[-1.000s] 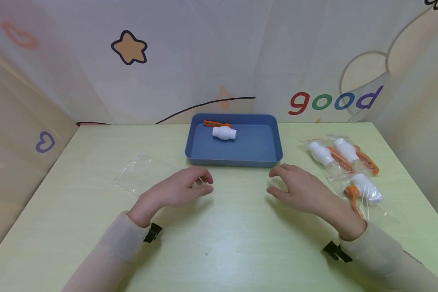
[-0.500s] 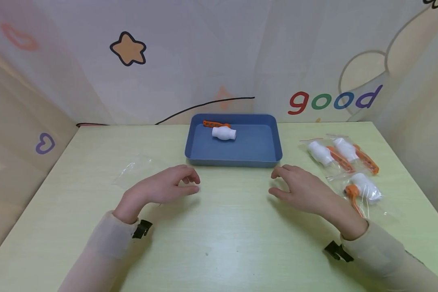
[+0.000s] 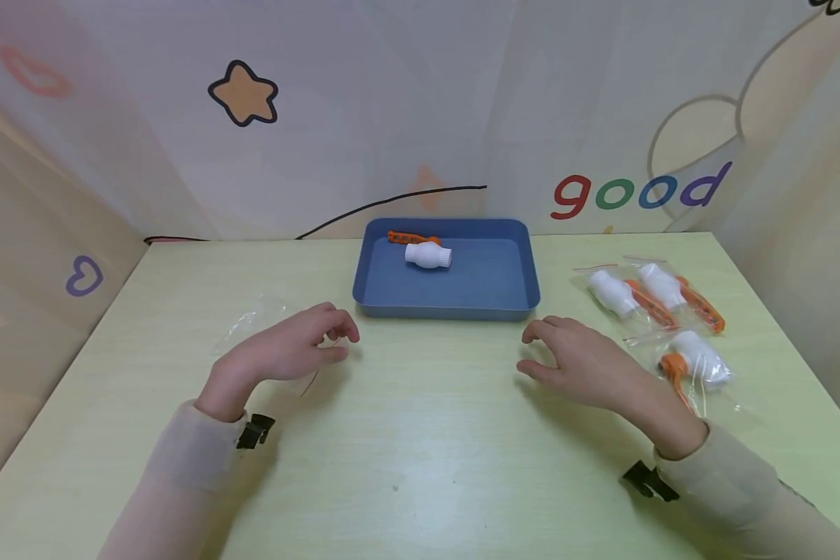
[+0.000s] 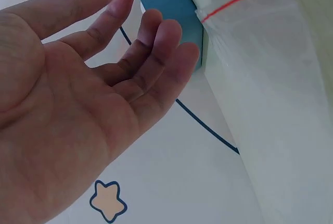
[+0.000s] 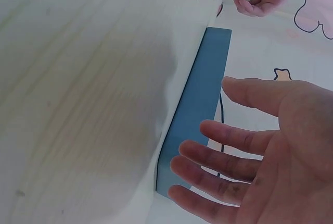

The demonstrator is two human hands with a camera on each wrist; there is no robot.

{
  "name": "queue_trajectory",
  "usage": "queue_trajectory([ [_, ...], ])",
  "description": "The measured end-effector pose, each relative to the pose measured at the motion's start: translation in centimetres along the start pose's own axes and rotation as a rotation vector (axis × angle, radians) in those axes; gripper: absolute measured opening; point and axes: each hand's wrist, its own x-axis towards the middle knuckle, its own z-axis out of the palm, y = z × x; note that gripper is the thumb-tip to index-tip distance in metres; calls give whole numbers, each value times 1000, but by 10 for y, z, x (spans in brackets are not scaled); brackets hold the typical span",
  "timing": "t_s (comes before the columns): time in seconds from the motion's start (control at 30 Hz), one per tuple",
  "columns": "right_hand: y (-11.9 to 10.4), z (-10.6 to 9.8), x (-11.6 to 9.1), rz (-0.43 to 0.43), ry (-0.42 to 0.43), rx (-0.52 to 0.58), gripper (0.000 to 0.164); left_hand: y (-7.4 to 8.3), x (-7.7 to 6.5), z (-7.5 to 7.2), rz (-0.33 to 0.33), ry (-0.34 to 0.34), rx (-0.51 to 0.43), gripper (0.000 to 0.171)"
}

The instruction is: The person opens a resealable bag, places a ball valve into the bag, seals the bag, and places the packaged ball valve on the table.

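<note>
My left hand (image 3: pixel 287 342) hovers over the left side of the table with loosely bent fingers and nothing in them. Beneath it lies a flat clear zip bag (image 3: pixel 241 323); its red seal line shows in the left wrist view. My right hand (image 3: pixel 581 362) is held above the table off the tray's front right corner, fingers relaxed and apart, holding nothing. In the blue tray (image 3: pixel 490 276) at the back, a white bulged plastic fitting (image 3: pixel 428 255) with ribbed ends lies in front of an orange lever (image 3: pixel 411 238) with holes.
To the right, several clear zip bags rest on the table, among them a back-left bag (image 3: pixel 616 294), a back-right bag (image 3: pixel 661 286) and a front bag (image 3: pixel 700 362). Each holds a white fitting and an orange piece. A printed curtain (image 3: pixel 392 101) rises behind the table.
My left hand has moved left, away from the tray's front and over the flat clear bag. The right hand has stayed almost in place. The tray's contents have not moved.
</note>
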Motion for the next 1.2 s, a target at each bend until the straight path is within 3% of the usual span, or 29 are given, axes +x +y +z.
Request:
queue_trajectory([
  [0.33,0,-2,-1,-8,3,-1,32,-6,-6,-7,-106,-12,61,46],
  [0.57,2,-1,-1,-17,4,-2,31,-5,-8,-6,-245,-150,217,92],
  [0.73,2,-1,-2,-16,0,-6,31,-4,-7,-3,-297,-202,253,101],
  [0.97,2,-2,-2,-16,0,-6,31,-3,-8,-2,-319,-242,245,106],
  [1.2,2,-2,-2,-4,-3,-2,31,-2,-10,0,-293,-237,277,110],
])
